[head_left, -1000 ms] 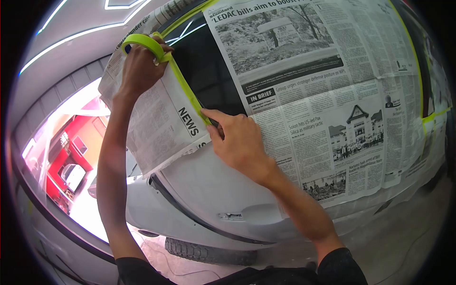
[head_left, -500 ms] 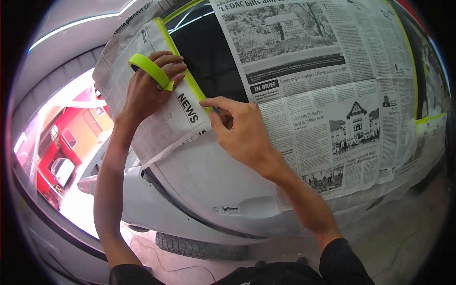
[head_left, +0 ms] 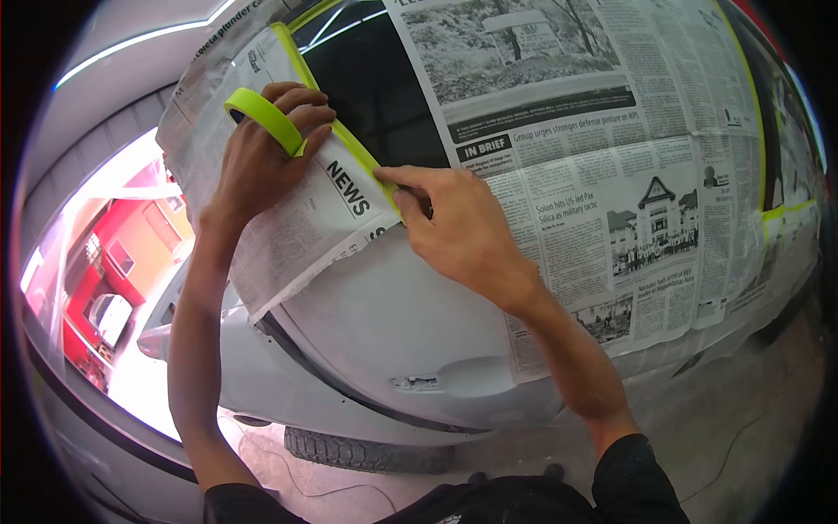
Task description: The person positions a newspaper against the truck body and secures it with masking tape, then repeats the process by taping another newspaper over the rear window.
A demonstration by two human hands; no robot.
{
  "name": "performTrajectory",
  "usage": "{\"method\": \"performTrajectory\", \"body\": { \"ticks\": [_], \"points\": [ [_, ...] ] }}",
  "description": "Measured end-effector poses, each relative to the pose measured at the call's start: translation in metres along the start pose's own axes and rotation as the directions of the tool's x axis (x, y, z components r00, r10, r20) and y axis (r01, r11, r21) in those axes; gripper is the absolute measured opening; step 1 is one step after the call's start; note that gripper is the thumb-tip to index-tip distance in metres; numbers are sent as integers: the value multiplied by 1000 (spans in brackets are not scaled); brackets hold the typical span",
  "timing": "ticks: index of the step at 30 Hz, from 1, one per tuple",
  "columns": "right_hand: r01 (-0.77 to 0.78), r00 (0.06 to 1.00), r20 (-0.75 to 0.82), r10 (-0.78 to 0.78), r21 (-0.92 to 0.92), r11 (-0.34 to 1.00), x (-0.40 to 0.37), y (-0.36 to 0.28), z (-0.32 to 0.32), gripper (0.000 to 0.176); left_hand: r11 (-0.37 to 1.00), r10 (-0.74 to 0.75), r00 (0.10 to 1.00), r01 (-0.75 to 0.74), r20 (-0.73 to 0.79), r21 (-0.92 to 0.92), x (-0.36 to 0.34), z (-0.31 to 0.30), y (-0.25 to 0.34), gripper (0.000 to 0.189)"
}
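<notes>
The left hand (head_left: 262,157) has its grip closed on a tape roll (head_left: 260,115) of bright yellow-green, fingers hooked through and over the ring, held against the smaller newspaper sheet (head_left: 288,218) up on the side of a white car (head_left: 384,314). A strip of tape (head_left: 336,135) runs from the roll down along that sheet's right edge, where the paper meets the dark window glass (head_left: 375,87). The right hand (head_left: 463,236) holds nothing: its forefinger is stretched out and pressed on the lower end of the strip, beside the word NEWS, with the other fingers loosely curled. Judging by how things lie, the masking is well along but not finished. The large newspaper spread (head_left: 602,157) already covers most of the window and upper door, with taped edges (head_left: 763,131) on its far side, while a wedge of bare glass shows between the two sheets and the lower edge of the smaller sheet hangs loose and untaped. The strip under the finger is stuck down along its length and is not yet cut from the roll. Counted: one roll, two hands, two newspaper pieces clearly told apart, at least three runs of tape, one door handle (head_left: 463,380) and one tyre (head_left: 367,450) below.
</notes>
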State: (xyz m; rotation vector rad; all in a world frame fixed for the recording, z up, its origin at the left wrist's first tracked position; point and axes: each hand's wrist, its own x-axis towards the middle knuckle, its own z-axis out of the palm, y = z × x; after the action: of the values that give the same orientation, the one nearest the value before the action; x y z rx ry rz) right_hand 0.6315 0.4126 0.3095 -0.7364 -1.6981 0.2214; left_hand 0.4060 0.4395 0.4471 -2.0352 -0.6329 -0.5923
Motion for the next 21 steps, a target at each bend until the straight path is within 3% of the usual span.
{"method": "performTrajectory", "body": {
  "ticks": [4, 11, 21],
  "points": [
    [-102, 992, 77, 104, -28, 994, 1, -3, -1, 32, 1000, -5, 1000, 5, 18, 9, -2, -2, 3, 16],
    [-78, 996, 36, 82, -103, 992, 3, 2, 6, 31, 998, 12, 999, -14, 45, 55, -5, -5, 12, 17],
    [-115, 990, 57, 126, -168, 979, 1, -3, -2, 29, 989, 61, 991, -44, 115, -143, -10, 4, 60, 11]
  ]
}}
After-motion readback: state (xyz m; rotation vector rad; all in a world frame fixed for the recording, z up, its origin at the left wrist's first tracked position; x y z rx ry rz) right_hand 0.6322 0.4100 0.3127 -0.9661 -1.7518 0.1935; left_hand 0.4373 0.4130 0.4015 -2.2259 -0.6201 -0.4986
